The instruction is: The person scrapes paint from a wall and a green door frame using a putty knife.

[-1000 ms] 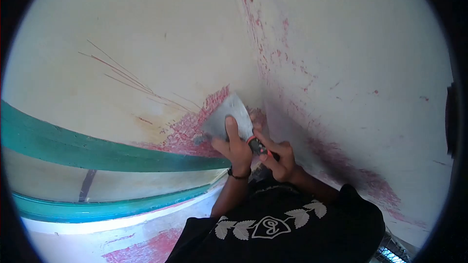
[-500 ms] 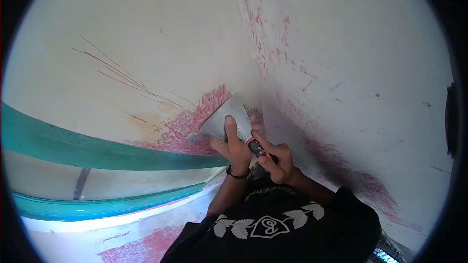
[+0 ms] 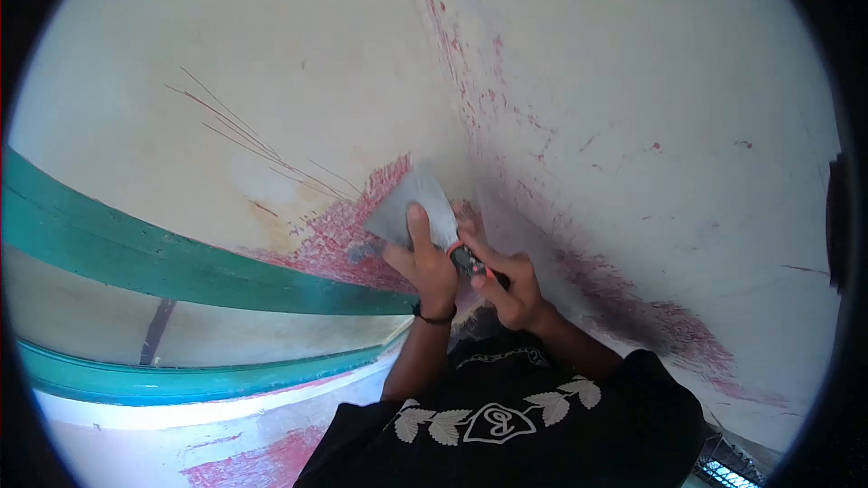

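Two-handed hold on a scraper point(image 3: 432, 201) near the inner corner point(image 3: 470, 161) of the wall point(image 3: 298, 117), just above the green band point(image 3: 181, 258).

The right hand point(image 3: 515, 287) has its grip clamped around the dark, red-trimmed handle point(image 3: 467, 261); the left hand point(image 3: 432, 273) has its grip closed on the blade point(image 3: 407, 202), thumb along the metal, other fingers partly hidden. Even thumb pressure, a low angle and short strokes would likely suit the rough, mottled red patch point(image 3: 336, 233) without gouging smoother cream plaster. The blade is dull grey, flat and flared; the band looks smooth and curved.
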The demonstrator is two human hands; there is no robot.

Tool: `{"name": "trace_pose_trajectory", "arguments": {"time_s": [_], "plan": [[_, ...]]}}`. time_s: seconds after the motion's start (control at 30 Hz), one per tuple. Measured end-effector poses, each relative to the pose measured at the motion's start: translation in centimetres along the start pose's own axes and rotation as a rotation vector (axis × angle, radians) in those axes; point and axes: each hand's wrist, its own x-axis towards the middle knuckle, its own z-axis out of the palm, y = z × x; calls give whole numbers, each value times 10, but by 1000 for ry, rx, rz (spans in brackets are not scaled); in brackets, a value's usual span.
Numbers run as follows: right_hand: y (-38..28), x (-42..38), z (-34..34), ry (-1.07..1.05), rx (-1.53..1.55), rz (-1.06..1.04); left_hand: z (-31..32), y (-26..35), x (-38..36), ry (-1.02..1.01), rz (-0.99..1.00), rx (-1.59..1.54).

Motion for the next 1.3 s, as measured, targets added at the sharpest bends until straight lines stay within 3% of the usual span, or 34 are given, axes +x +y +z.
{"name": "trace_pose_trajectory", "arguments": {"time_s": [0.2,0.47,0.6,0.87,1.0,1.1,1.3], "plan": [[-13,-11,-1,-84,-14,182,-14,-7,-7,8,-78,-5],[10,12,8,37,21,20,2,0,17,-60,31,46],[-10,12,9,35,53,30,14,24,10,-21,-51,-9],[-12,-5,10,-29,6,156,-4,10,0,-4,-15,36],[-7,-8,5,-36,-21,142,-5,2,-6,15,34,15],[0,-8,14,22,-40,-20,-14,-5,-4,4,-3,12],[4,-13,14,31,-25,27,-7,0,-9,12,-7,-46]]}}
